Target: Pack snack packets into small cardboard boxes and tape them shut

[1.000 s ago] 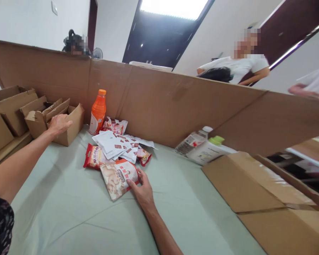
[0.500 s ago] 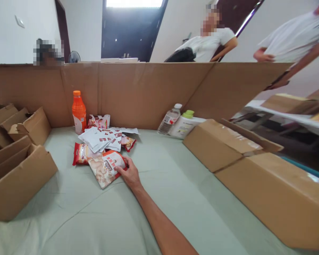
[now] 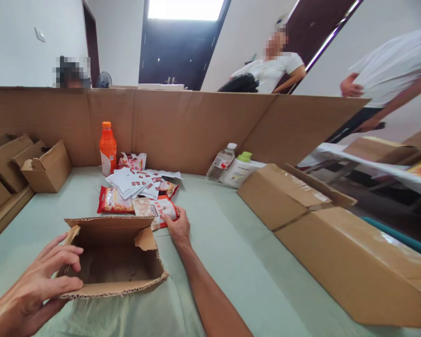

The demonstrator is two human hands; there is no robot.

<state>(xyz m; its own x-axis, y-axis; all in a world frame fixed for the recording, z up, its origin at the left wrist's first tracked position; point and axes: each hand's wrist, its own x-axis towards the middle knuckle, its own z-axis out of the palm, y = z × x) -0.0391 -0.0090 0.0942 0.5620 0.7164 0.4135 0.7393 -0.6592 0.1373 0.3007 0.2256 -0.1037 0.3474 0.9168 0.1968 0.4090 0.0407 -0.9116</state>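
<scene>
My left hand [image 3: 52, 278] grips the left side of an open cardboard box [image 3: 115, 289], whose inside faces up toward me. My right hand [image 3: 178, 227] pinches the right end of a red and white snack bag [image 3: 159, 209] just behind the box. Part of that bag is hidden by the box's back flap. Beyond it lie a red snack packet [image 3: 114, 200], several white sachets with red marks [image 3: 128, 181] and a pink packet [image 3: 135, 161]. An orange drink bottle [image 3: 107, 149] stands upright behind the pile.
Open cardboard boxes [image 3: 47, 168] stand at the left. A clear water bottle [image 3: 221, 162] and a white bottle with a green cap [image 3: 243, 169] lean by the cardboard wall [image 3: 182, 131]. Long taped boxes [image 3: 351, 267] line the right. People are beyond the wall.
My left hand has come into view and brought the open box from the left to the front middle. The snack bag in my right hand now lies partly behind the box.
</scene>
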